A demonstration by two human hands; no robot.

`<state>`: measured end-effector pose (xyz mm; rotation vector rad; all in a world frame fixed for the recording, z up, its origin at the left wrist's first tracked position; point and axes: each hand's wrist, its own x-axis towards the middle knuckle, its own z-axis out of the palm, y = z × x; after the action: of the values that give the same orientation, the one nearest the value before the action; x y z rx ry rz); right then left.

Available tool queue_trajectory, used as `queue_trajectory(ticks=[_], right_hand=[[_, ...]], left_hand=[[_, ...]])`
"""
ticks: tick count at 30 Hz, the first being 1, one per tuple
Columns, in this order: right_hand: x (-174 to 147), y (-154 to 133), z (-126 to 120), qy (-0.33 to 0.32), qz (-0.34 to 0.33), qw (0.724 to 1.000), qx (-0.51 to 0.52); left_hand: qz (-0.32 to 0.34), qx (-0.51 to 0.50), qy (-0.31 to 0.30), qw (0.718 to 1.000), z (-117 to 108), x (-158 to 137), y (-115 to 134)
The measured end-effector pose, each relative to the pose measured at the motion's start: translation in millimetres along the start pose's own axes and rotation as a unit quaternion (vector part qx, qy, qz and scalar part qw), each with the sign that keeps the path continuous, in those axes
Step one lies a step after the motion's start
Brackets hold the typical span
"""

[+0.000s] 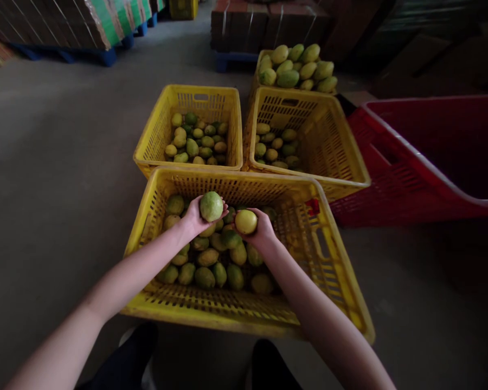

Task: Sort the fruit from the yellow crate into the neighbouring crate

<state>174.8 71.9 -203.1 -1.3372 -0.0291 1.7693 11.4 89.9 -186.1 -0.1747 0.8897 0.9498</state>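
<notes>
My left hand (197, 215) is palm up with its fingers around a pale green lemon (211, 206). Close beside it, my right hand (262, 230) holds a yellower lemon (246, 222), cupped in its fingers. Both hands are over the near yellow plastic crate (244, 319), above a layer of green and yellowish lemons (208, 257) on its floor. The two held fruits are apart from each other. My forearms hide parts of the crate's near side and some of the fruit.
Behind stand a left yellow crate (146, 135) and a right yellow crate (341, 151), both part filled with similar fruit. Farther back is a heaped crate of longer green-yellow fruit (288, 78). A large red bin (398, 184) stands right; strapped cardboard stacks (270, 27) sit on blue pallets.
</notes>
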Motion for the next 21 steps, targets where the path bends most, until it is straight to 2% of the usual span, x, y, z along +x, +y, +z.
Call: queue_trajectory(ticks=[3,10,16,21], right_hand=[[1.7,0.6,0.1,0.047,0.038,0.998,0.006],[12.6,-7.6,-5.8,0.073,-0.037,0.992,0.091],[24.1,-20.2,-19.5,0.125,-0.085,0.983,0.109],[23.9,-15.6,-17.9,0.189,-0.037,0.976,0.106]], left_hand=[[0.006,-0.010,0.009,1.000,-2.0,2.3,-0.2],[0.023,-0.034,0.002,0.999,-0.5,-0.7,0.6],[0.020,-0.036,0.020,0.999,-0.2,-0.8,-1.0],[0.023,-0.038,0.028,0.999,-0.4,-1.5,-1.1]])
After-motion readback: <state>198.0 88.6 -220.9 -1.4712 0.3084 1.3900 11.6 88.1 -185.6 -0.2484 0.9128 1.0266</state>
